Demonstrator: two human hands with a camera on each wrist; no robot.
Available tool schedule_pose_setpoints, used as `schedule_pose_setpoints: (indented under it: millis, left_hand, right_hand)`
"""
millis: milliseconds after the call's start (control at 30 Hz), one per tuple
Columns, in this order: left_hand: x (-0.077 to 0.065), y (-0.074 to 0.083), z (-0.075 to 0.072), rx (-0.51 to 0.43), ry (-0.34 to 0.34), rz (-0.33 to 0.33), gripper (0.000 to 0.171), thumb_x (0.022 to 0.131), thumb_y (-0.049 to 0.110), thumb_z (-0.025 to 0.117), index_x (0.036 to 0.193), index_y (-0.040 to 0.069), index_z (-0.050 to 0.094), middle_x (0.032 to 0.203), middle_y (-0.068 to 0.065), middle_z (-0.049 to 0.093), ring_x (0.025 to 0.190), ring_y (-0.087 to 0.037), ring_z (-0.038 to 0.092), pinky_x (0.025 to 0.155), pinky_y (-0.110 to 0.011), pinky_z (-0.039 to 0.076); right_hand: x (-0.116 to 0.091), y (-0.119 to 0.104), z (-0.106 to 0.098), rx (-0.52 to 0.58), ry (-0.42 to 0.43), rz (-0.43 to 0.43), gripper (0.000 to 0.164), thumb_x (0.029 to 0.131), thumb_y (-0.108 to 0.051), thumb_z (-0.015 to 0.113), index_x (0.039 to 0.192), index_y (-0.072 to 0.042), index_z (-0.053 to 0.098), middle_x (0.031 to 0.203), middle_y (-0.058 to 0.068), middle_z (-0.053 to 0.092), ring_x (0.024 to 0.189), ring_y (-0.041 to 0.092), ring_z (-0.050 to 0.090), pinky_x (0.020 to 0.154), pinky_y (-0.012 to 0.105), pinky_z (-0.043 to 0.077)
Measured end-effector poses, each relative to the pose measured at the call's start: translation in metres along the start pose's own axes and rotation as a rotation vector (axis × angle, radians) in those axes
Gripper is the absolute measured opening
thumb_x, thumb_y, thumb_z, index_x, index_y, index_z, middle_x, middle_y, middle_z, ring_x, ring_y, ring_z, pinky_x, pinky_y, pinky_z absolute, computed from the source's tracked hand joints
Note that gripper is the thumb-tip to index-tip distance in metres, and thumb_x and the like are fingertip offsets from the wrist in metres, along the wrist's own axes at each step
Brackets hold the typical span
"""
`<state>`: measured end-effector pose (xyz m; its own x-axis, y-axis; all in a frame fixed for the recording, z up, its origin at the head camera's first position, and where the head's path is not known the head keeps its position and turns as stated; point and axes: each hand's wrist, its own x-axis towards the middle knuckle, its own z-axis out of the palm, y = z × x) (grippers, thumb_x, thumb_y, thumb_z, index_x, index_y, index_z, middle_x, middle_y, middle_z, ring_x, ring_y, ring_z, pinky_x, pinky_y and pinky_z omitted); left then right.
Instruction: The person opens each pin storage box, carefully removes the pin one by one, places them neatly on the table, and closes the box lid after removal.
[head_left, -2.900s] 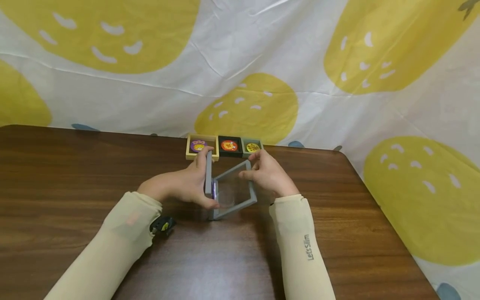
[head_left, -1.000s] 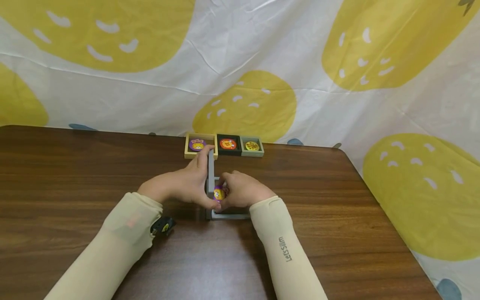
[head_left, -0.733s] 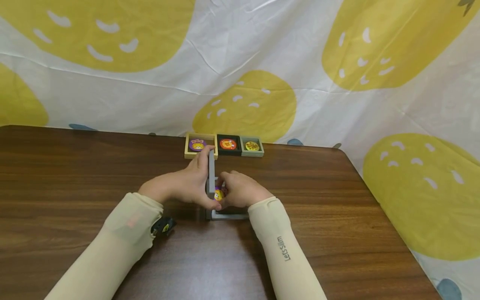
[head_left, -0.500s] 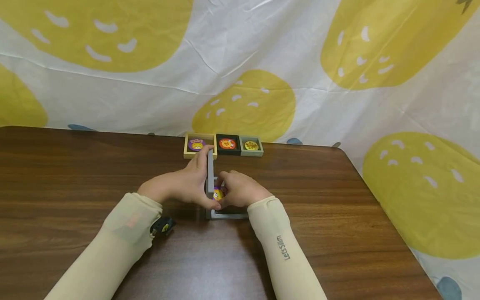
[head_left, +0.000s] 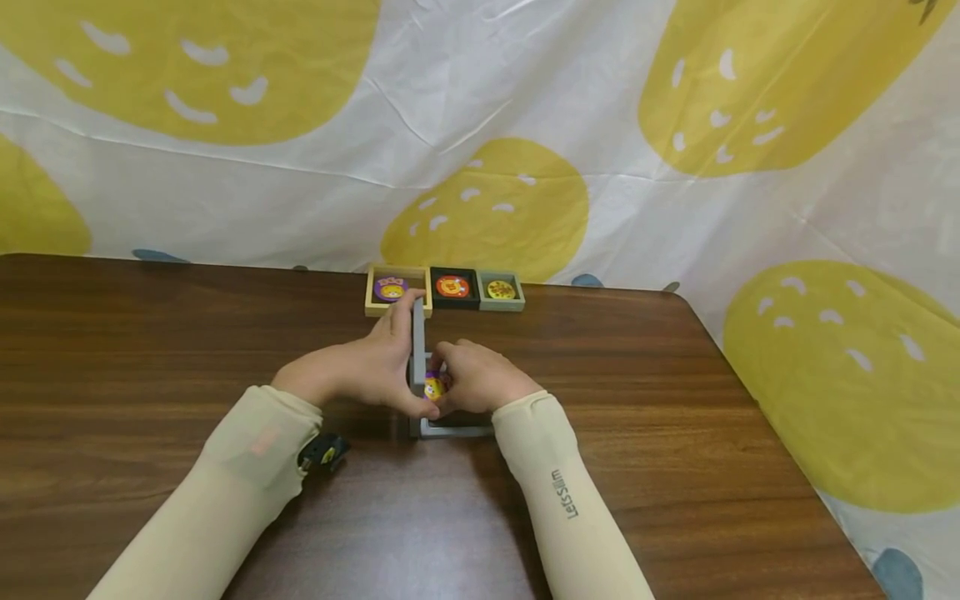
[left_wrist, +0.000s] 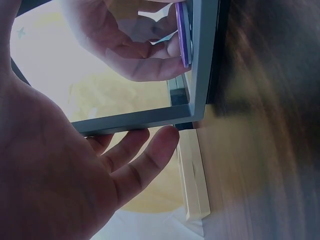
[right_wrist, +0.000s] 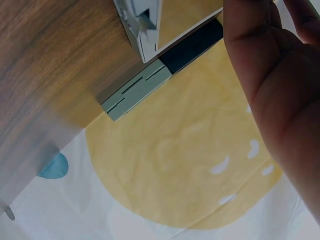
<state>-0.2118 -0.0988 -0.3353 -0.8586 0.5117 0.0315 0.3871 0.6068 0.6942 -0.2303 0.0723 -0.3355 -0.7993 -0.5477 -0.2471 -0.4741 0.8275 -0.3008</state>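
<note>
A grey hinged display frame with clear film stands partly folded open on the table. My left hand (head_left: 363, 371) grips its upright half (head_left: 419, 342), with fingers at the far edge and the thumb at the near one. The other half (head_left: 457, 432) lies flat to the right, mostly under my right hand (head_left: 486, 379). That hand pinches a round purple badge (head_left: 433, 387) with a yellow animal face, down by the hinge. Through the clear film (left_wrist: 115, 95) the left wrist view shows the badge edge-on (left_wrist: 183, 35) close to the frame's grey border (left_wrist: 199, 55). The right fingertips are partly hidden.
Three small square trays line the back edge: a pale wood one (head_left: 373, 310) with a purple badge, a black one (head_left: 454, 304) with a red badge, and a grey-green one (head_left: 517, 305) with a yellow badge. Behind hangs a fruit-print cloth (head_left: 450, 108).
Since the oldest frame, my right hand has let go of the frame's right half, now flat, and moved left to pinch the badge. Over the last second both hands stay nearly still.
</note>
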Motion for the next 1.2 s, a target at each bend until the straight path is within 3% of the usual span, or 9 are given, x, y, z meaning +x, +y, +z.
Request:
schedule_pose_setpoints:
  millis: [567, 900, 1200]
  left_hand:
    - [0.000, 0.000, 0.000, -0.001, 0.000, -0.005, 0.129, 0.059, 0.033, 0.086, 0.142, 0.005, -0.009, 0.145, -0.031, 0.008, 0.138, -0.044, 0.013, 0.114, -0.057, 0.018]
    - [0.001, 0.002, -0.001, 0.003, -0.014, -0.028, 0.130, 0.060, 0.033, 0.086, 0.143, 0.006, -0.011, 0.148, -0.029, 0.002, 0.142, -0.042, 0.006, 0.115, -0.057, 0.016]
    - [0.000, 0.003, -0.002, -0.005, -0.030, -0.053, 0.130, 0.061, 0.032, 0.086, 0.143, 0.008, -0.012, 0.148, -0.028, 0.002, 0.142, -0.042, 0.006, 0.115, -0.057, 0.016]
  right_hand:
    - [-0.003, 0.006, -0.005, 0.066, -0.007, -0.045, 0.051, 0.068, -0.028, 0.085, 0.110, -0.013, 0.060, 0.093, 0.001, 0.058, 0.087, 0.013, 0.051, 0.078, 0.027, 0.043]
    - [-0.008, 0.018, -0.015, 0.073, 0.021, 0.020, 0.051, 0.068, -0.019, 0.085, 0.111, -0.011, 0.059, 0.095, 0.004, 0.058, 0.087, 0.016, 0.052, 0.079, 0.031, 0.045]
    - [-0.014, 0.035, -0.026, 0.170, 0.030, 0.055, 0.052, 0.071, -0.020, 0.083, 0.115, -0.010, 0.057, 0.104, 0.006, 0.066, 0.091, 0.016, 0.060, 0.085, 0.033, 0.048]
